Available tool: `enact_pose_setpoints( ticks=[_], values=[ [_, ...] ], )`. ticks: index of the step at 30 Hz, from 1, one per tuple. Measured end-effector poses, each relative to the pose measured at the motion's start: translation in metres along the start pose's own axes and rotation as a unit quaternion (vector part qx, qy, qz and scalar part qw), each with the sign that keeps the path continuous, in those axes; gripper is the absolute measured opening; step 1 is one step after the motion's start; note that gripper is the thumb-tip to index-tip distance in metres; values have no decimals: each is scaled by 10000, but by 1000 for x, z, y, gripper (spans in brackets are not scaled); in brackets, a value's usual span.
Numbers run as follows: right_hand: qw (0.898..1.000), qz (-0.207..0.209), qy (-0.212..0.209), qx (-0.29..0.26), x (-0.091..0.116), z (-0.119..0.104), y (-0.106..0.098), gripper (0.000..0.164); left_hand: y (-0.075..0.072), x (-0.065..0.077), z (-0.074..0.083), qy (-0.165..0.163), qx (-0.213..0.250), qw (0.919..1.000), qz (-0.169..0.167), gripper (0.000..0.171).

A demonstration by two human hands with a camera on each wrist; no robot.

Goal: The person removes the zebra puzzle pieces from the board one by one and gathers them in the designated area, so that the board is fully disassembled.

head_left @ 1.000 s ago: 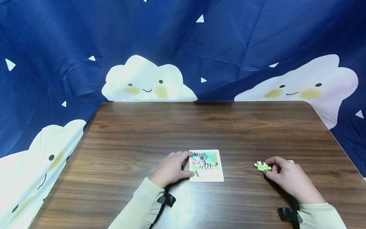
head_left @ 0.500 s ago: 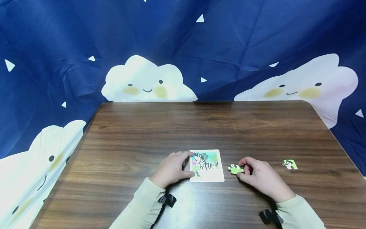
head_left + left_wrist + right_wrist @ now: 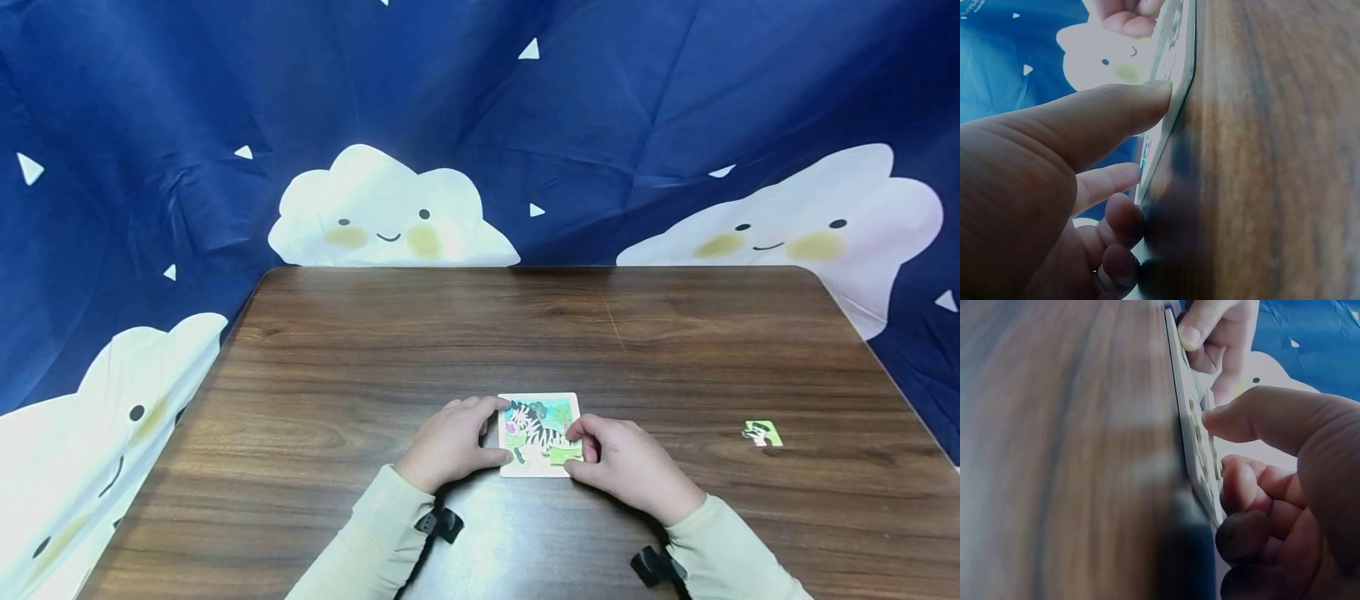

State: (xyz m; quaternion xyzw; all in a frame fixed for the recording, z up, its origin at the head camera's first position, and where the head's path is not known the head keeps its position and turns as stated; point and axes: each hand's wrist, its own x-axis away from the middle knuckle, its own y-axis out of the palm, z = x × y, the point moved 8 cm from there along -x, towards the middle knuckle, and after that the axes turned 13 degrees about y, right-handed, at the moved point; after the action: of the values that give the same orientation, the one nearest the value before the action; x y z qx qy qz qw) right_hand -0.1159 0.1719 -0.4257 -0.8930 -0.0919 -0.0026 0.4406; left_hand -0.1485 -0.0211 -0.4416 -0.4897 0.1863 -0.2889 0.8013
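Note:
A small square zebra puzzle board (image 3: 525,468) with a pale border lies on the wooden table. My left hand (image 3: 452,443) steadies its left side, index fingertip near the upper left corner and thumb (image 3: 1147,103) pressing on the face. My right hand (image 3: 633,462) pinches a green-edged puzzle piece (image 3: 564,457) over the board's lower right part. In the right wrist view, that piece (image 3: 1212,440) stands slightly apart from the board (image 3: 1180,381), between thumb and curled index finger. Zebra pieces fill the upper part of the board.
Another puzzle piece (image 3: 762,433), green and white with black marks, lies on the table (image 3: 420,350) to the right. A blue curtain (image 3: 570,108) printed with clouds hangs behind and beside the table.
My right hand has carried the pinched piece left across the table, from beside the loose piece to over the board. My left hand stays at the board's left edge.

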Motion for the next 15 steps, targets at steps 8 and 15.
enact_pose_setpoints(
  ticks=[8,15],
  values=[
    [9994,-220,-68,263,-6,-15,12,21,1,-1,0,31,-8,10000,-1,67],
    [9987,-208,-125,455,-6,-22,17,20,1,-1,-1,28,-14,10000,-6,67]
  ],
)
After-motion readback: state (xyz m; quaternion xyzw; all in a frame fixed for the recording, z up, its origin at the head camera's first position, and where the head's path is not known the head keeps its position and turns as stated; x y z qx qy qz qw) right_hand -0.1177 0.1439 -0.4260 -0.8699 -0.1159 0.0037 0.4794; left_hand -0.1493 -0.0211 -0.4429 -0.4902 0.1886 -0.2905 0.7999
